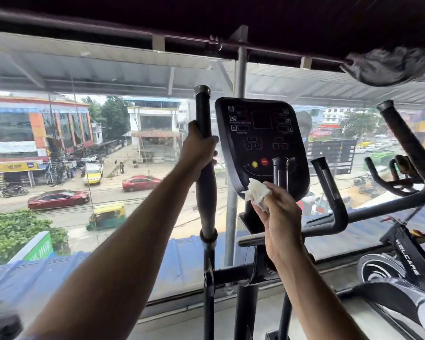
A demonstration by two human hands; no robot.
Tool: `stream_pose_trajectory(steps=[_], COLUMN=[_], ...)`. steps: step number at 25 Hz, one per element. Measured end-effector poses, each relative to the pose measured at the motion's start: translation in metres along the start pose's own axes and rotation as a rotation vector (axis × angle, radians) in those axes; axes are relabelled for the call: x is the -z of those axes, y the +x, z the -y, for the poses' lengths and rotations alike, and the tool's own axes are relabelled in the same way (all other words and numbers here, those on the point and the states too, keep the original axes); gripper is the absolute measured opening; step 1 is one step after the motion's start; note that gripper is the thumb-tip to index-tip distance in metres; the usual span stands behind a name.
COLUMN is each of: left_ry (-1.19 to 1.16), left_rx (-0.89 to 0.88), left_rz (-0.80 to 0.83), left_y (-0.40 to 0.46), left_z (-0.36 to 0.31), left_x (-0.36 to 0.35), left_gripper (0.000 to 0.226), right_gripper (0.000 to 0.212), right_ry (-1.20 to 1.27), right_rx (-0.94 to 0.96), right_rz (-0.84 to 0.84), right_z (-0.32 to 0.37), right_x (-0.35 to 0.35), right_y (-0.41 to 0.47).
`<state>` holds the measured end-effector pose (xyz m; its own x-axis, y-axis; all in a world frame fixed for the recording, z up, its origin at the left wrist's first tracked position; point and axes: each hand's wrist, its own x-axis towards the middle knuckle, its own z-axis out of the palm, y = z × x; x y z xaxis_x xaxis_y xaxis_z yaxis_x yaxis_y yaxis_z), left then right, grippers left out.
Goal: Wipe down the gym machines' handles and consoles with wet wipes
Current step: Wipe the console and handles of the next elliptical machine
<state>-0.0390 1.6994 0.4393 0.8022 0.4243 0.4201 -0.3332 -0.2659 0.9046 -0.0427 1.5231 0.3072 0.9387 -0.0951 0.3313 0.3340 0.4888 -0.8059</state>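
Observation:
A black elliptical console (263, 133) with a yellow and a red button stands in front of me at centre. My right hand (280, 212) pinches a crumpled white wet wipe (257, 192) and presses it against the console's lower left edge. My left hand (198, 149) grips the tall black left handle (205, 153) of the machine, about halfway up its foam grip. The machine's right moving handle (407, 143) rises at the far right, and a short inner grip (329, 190) stands just right of the console.
A large window (84, 168) directly behind the machine looks onto a street. A grey metal post (233, 204) runs up behind the console. A black and white exercise bike (402, 273) stands at lower right. A dark cloth (393, 65) hangs from the rail at upper right.

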Motion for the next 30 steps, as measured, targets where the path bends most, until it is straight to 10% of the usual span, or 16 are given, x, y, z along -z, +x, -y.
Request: stream_pose_trajectory(steps=[14,21,30], left_ry=[0.081,0.488,0.381], left_rx=[-0.138,-0.507,-0.560], left_rz=[0.011,0.060,0.091], left_y=[-0.032,-0.075,-0.098], left_z=[0.017,0.037,0.046], left_x=[0.002,0.018,0.018], left_gripper=[0.072,0.086,0.080], right_gripper=[0.011,0.008,0.017], right_ry=[-0.535,-0.948,-1.082], right_rx=[0.675,1.118,1.146], right_rz=[0.213,0.256,0.554], right_z=[0.079,0.121,0.124], right_x=[-0.089,-0.117,-0.149], right_y=[0.083,0.109,0.102])
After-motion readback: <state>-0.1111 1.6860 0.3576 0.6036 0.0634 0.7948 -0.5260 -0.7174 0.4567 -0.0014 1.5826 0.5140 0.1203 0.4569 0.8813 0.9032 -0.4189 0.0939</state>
